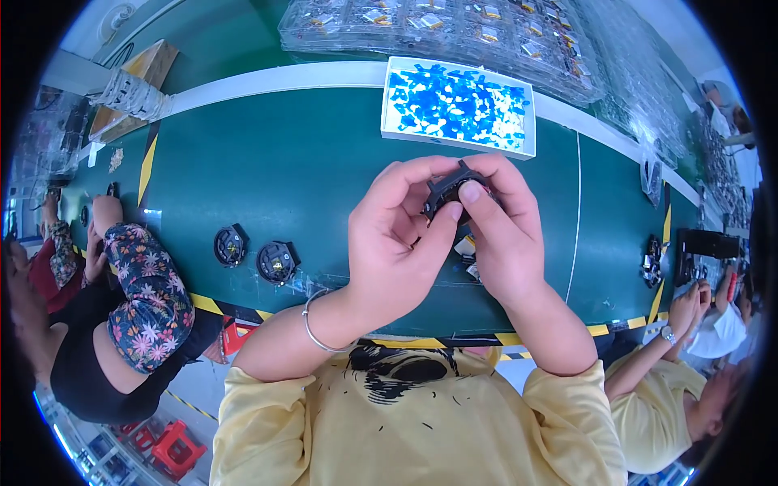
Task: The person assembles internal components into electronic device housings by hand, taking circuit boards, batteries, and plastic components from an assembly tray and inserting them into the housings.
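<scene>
Both my hands hold a small black watch case [446, 189] above the table's middle. My left hand [391, 243] grips its left side, fingers curled behind and thumb against the lower edge. My right hand [509, 243] closes on the other side, its thumb pressed onto the case's face. The fingers hide much of the case. On the table left of my hands lie two more round black watch cases, one [230, 245] farther left and one [277, 262] nearer, with small parts inside. Partly covered by my right hand are small yellow-and-white pieces [465, 246].
A white box [389, 121] of small blue pieces stands beyond my hands. Clear plastic trays [454, 24] of components lie behind it. Co-workers sit left and right; a floral sleeve [150, 283] reaches to the table at left. Black parts [651, 261] lie at right.
</scene>
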Motion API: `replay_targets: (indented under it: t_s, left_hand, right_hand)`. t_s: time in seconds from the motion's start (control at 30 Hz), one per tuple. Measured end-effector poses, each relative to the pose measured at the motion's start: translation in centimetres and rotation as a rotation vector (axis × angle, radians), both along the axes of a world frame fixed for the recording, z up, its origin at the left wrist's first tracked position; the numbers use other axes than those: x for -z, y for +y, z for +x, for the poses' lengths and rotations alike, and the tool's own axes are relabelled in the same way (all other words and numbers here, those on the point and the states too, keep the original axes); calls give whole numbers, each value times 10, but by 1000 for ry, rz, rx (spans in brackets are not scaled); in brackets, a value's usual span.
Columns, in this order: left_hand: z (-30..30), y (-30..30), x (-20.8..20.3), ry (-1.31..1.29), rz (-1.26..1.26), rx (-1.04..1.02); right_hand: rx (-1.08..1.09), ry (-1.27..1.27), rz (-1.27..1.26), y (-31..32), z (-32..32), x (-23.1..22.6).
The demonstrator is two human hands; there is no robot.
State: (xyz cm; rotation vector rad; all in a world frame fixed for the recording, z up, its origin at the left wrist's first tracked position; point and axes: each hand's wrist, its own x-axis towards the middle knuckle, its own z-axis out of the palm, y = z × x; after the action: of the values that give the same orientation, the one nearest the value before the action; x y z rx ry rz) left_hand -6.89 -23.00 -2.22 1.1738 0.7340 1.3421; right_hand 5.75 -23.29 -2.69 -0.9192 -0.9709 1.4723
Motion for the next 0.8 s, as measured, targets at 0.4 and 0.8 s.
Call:
replay_targets:
  t_s: [0.4,0.8]
  left_hand:
    - [-2,-1,4,370,199,-161]
    - [-12,25,-14,-208,-511,149]
  right_hand:
    - [84,100,120,1,-10,6]
    - [43,-109,8,21,12,-15]
